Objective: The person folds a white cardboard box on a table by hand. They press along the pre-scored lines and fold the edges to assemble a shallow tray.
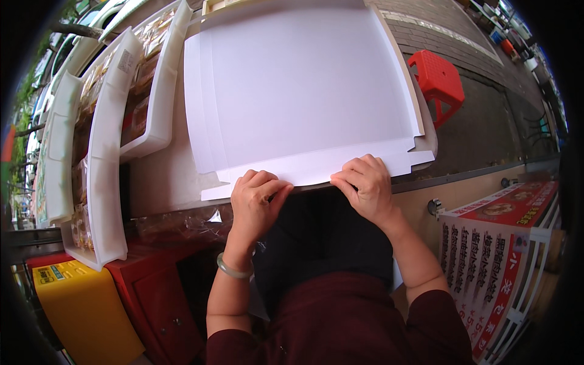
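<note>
A large white cardboard sheet [310,82] with creased side flaps lies on the table before me. Its right side flap stands partly raised. Along the near edge, my left hand [258,196] pinches the near flap [315,171] between thumb and fingers, left of its middle. My right hand [365,187] pinches that same flap farther right. Between the hands the edge bows slightly downward. Narrow tabs stick out at both ends of the flap, and the fingertips hide short stretches of its edge.
White plastic trays [107,150] of wrapped goods stand left on the table [159,187]. A red plastic stool [438,77] is beyond the right edge. A yellow box [86,310] and red cabinet [155,296] sit lower left; a printed sign [492,255] stands lower right.
</note>
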`<action>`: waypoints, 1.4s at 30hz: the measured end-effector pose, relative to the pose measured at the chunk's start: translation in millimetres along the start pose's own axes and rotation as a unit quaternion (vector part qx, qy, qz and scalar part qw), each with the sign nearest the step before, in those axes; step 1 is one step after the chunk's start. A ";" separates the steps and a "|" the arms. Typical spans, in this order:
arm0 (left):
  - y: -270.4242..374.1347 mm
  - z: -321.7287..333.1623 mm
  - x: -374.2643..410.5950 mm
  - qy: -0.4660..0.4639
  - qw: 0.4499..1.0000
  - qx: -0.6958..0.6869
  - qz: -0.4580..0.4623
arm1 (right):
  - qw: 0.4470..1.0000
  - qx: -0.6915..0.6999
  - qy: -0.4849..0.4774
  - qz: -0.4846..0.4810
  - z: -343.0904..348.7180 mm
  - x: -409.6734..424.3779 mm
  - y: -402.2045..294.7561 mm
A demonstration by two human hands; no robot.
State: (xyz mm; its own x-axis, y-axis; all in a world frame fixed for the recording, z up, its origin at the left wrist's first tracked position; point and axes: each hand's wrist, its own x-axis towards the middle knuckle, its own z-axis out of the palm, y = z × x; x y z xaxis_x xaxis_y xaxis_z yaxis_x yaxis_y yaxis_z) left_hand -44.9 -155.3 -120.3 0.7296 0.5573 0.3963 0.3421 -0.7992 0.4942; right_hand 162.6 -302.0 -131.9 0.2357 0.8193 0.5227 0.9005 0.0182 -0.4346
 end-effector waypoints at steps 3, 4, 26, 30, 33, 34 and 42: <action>2.5 -4.1 8.0 -0.044 0.996 -0.031 -0.067 | 0.996 0.038 -0.046 0.062 -4.0 10.5 -2.1; 4.1 -6.7 10.5 -0.070 0.993 -0.031 -0.092 | 0.992 0.051 -0.069 0.090 -5.7 15.3 -3.5; 16.0 30.8 -47.0 -0.067 0.975 0.206 0.046 | 0.972 0.102 -0.129 0.169 -10.9 39.2 4.0; 10.9 28.7 -38.0 -0.092 0.976 0.193 0.049 | 0.970 0.108 -0.130 0.173 -8.8 38.7 4.4; 10.4 29.1 -32.6 -0.104 0.975 0.190 0.042 | 0.970 0.110 -0.132 0.169 -7.8 40.5 6.3; 10.7 30.2 -31.1 -0.106 0.975 0.191 0.042 | 0.974 0.102 -0.128 0.160 -6.9 40.3 6.8; 20.1 40.5 -27.3 -0.079 0.979 0.186 0.026 | 0.993 -0.048 -0.065 -0.084 20.2 0.9 -24.2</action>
State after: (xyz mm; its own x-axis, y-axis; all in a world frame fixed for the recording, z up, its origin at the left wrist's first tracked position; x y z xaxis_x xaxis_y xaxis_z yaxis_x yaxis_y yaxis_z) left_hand -34.0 -195.7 -152.6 0.8244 0.4957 0.2732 0.4731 -0.8684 0.1482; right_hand 133.7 -290.0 -135.7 0.0352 0.8769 0.4793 0.9555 0.1110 -0.2732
